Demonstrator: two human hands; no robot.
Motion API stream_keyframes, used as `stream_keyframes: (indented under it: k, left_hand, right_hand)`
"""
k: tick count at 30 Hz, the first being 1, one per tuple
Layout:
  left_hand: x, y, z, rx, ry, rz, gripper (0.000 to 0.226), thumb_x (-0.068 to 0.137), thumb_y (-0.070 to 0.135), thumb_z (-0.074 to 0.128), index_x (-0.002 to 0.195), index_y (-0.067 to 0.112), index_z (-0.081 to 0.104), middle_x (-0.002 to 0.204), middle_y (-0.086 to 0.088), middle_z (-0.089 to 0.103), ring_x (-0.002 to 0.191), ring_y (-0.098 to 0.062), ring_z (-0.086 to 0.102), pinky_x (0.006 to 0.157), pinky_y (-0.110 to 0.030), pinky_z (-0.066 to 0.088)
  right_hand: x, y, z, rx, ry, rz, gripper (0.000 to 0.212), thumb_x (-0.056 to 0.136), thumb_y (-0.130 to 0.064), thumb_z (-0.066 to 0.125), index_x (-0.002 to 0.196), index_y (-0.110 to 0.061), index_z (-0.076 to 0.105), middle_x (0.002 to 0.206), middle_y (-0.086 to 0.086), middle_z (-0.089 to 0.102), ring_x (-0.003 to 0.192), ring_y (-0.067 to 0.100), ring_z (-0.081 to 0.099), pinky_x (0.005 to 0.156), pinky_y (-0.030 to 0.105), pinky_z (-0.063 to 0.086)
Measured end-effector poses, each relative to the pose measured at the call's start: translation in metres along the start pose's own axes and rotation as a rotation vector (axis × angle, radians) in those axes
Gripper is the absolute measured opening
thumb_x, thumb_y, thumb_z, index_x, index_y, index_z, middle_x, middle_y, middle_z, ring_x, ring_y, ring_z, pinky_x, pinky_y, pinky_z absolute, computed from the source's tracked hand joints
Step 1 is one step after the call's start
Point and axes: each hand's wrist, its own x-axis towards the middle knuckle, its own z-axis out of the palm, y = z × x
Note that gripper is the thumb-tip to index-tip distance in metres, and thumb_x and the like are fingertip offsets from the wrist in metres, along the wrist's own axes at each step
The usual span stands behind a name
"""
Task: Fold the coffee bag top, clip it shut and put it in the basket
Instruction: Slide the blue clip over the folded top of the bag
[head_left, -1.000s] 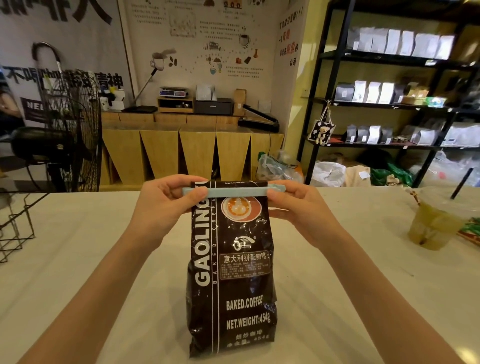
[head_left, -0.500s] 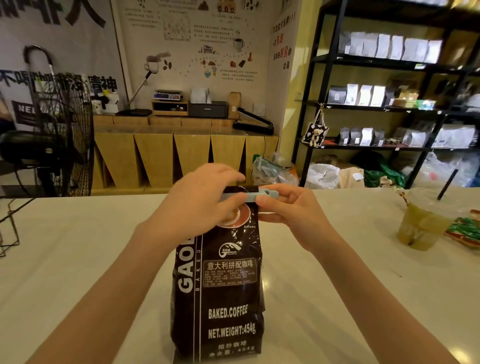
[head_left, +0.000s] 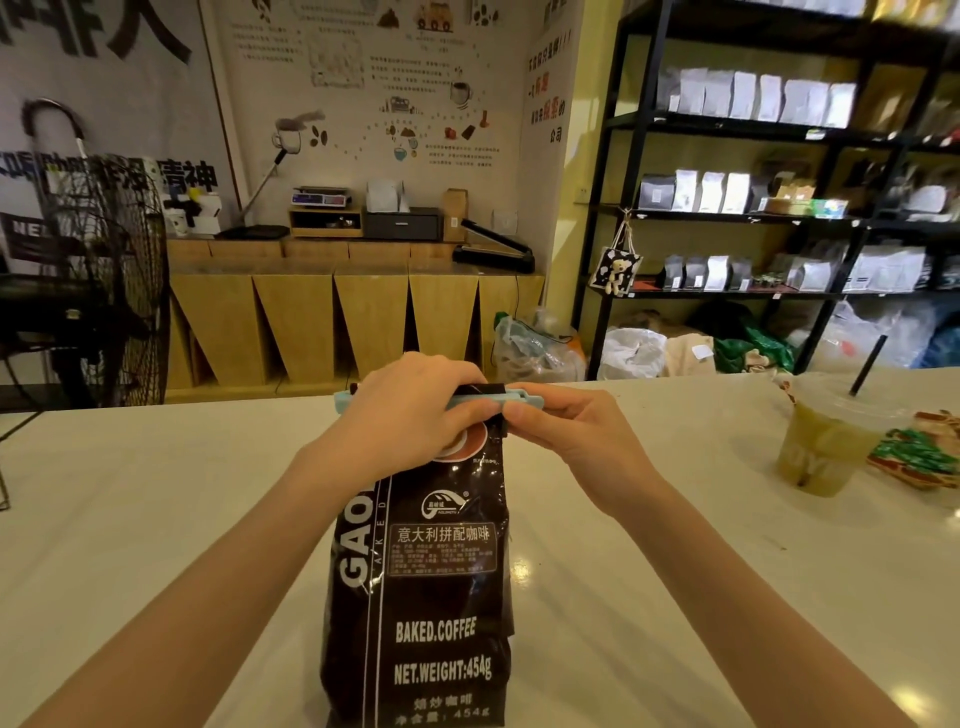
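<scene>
Head view: a dark coffee bag (head_left: 421, 587) is being kept upright on the white counter (head_left: 156, 519), near its front edge. A pale blue clip (head_left: 483, 399) is being held across the bag's folded top. The left hand (head_left: 410, 421) is being closed over the clip's middle; the right hand (head_left: 566, 431) is being pinched on the clip's right end. An iced drink cup (head_left: 826, 441) is being left well apart, at right.

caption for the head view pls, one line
Both hands press a blue clip onto a standing coffee bag.
</scene>
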Motion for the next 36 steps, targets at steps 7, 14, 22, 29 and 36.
stream_keyframes:
  k: [7,14,22,29,36]
  left_hand:
    - [-0.001,0.003,-0.006,-0.086,-0.051,0.006,0.030,0.085,0.039,0.051,0.110,0.023,0.059,0.084,0.004,0.065,0.076,-0.012,0.059,0.071,-0.039,0.052]
    - [0.001,0.004,-0.016,-0.152,-0.097,0.002,0.030,0.081,0.036,0.059,0.108,0.022,0.062,0.079,0.012,0.058,0.079,-0.008,0.061,0.075,-0.038,0.055]
    - [-0.003,0.001,-0.012,-0.114,-0.028,-0.011,0.029,0.081,0.038,0.058,0.107,0.025,0.063,0.083,0.003,0.069,0.072,-0.009,0.062,0.068,-0.037,0.056]
    - [-0.009,0.003,-0.015,-0.145,0.026,0.008,0.028,0.082,0.040,0.055,0.103,0.026,0.066,0.079,0.001,0.072,0.071,-0.010,0.065,0.064,-0.038,0.056]
    - [-0.012,0.005,-0.009,-0.022,0.132,0.031,0.034,0.082,0.044,0.053,0.108,0.025,0.064,0.090,0.000,0.073,0.079,-0.014,0.062,0.068,-0.041,0.054]
  right_hand:
    - [-0.003,0.002,-0.002,0.010,0.002,-0.013,0.023,0.075,-0.031,0.063,0.096,-0.026,0.072,0.091,-0.007,0.075,0.098,0.016,0.066,0.093,0.030,0.051]
    - [-0.005,-0.001,-0.002,0.008,0.013,-0.013,0.031,0.077,-0.027,0.061,0.104,-0.014,0.068,0.098,0.007,0.073,0.100,0.024,0.065,0.091,0.034,0.052]
    - [-0.009,-0.001,0.008,-0.079,0.122,-0.087,0.023,0.085,-0.010,0.059,0.106,-0.007,0.067,0.098,0.008,0.072,0.098,0.021,0.066,0.087,0.033,0.053]
    - [-0.015,0.000,0.014,-0.166,0.197,-0.197,0.022,0.086,-0.014,0.059,0.105,-0.010,0.068,0.090,0.004,0.073,0.092,0.014,0.067,0.076,0.022,0.054]
    - [-0.019,0.005,0.025,-0.204,0.285,-0.260,0.024,0.086,-0.019,0.058,0.106,-0.008,0.068,0.094,0.009,0.073,0.092,0.016,0.067,0.077,0.027,0.055]
